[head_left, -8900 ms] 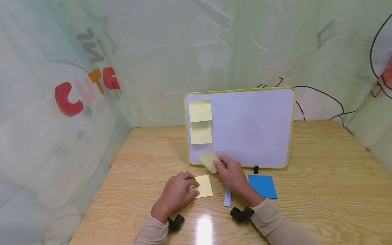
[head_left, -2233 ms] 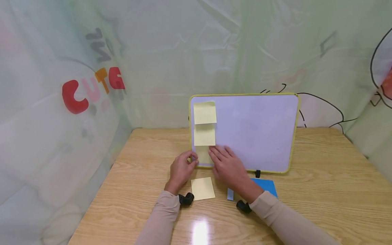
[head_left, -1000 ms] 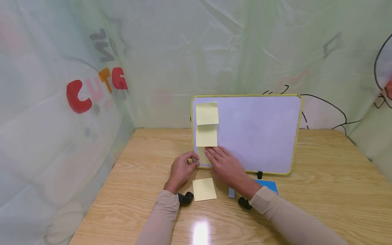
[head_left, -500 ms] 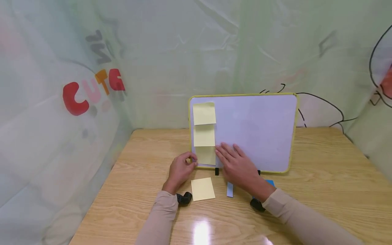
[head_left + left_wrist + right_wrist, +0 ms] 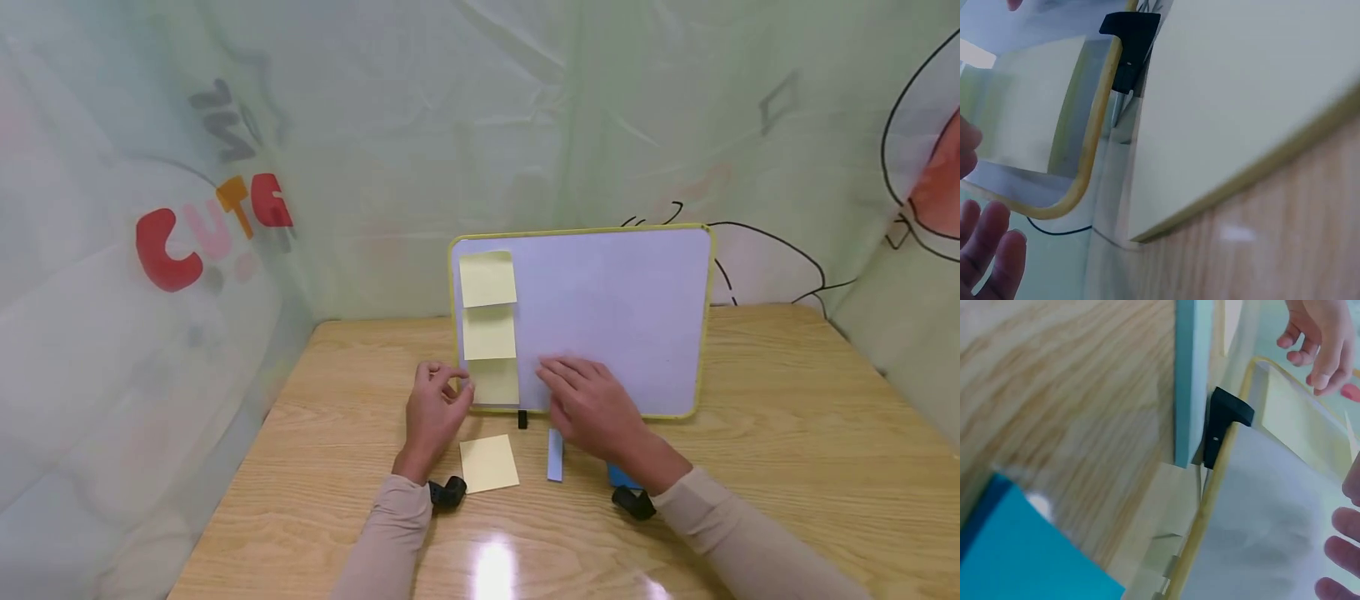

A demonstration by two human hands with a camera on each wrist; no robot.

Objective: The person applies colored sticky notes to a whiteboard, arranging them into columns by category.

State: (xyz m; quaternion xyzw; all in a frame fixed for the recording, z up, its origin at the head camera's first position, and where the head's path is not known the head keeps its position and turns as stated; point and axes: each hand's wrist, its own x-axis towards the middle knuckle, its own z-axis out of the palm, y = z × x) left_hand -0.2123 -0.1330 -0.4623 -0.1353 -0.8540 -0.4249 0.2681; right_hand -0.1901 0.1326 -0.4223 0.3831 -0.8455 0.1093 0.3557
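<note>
A small whiteboard (image 5: pixel 607 317) with a yellow frame stands upright. Down its left side runs a column of pale yellow sticky notes: a top note (image 5: pixel 487 279), a middle note (image 5: pixel 489 333) and a bottom note (image 5: pixel 497 383). My left hand (image 5: pixel 433 414), fingers loosely bent, is by the board's lower left edge with nothing in its grasp; its fingers (image 5: pixel 1007 262) show apart in the left wrist view. To the right of the bottom note, my right hand (image 5: pixel 600 410) is in front of the bare board, fingers extended and holding nothing. A yellow sticky note pad (image 5: pixel 489 463) lies between my forearms.
A narrow light-blue block (image 5: pixel 555 456) lies on the wooden table (image 5: pixel 337 400) right of the yellow pad. The blue square pad (image 5: pixel 1035 550) is partly hidden under my right wrist. Black feet (image 5: pixel 522 419) support the board. A printed sheet hangs behind and at the left.
The third yellow note, earlier in my right hand, is now on the board under the other two. My right hand has slid right off it, and my left hand has drawn back from the frame.
</note>
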